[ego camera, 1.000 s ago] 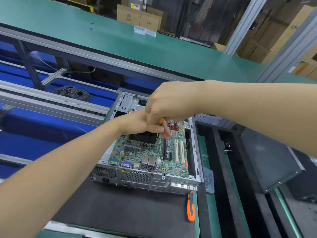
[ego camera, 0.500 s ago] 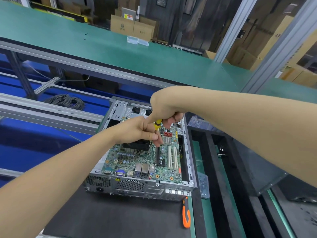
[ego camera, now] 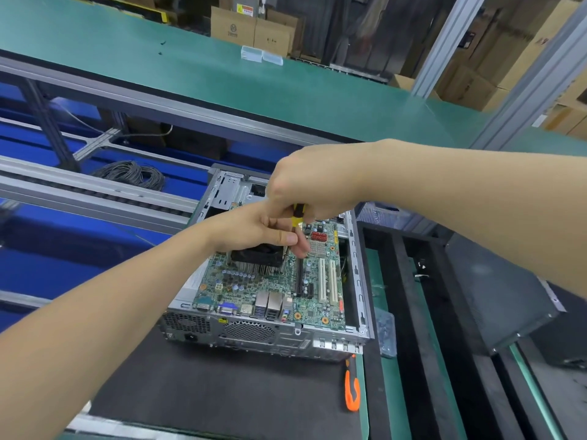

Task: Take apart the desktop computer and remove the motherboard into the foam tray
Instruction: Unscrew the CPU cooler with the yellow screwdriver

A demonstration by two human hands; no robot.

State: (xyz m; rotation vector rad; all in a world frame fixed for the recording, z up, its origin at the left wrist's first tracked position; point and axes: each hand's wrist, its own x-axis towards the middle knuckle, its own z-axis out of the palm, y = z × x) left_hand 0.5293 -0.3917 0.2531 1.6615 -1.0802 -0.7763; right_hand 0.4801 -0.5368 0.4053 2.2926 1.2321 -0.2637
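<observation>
R hand [ego camera: 314,182] higher, fist round 1 yellow screwdriver [ego camera: 298,217]; L hand [ego camera: 254,231]: pinch on shaft.

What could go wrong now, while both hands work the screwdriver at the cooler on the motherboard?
1. The screwdriver is gripped by the right hand and pinched at the shaft by the left hand. Its tip could slip at the corner of the cooler and gouge the motherboard.
2. A loosened screw may drop among the board's parts or into the case and be hard to find.
</observation>
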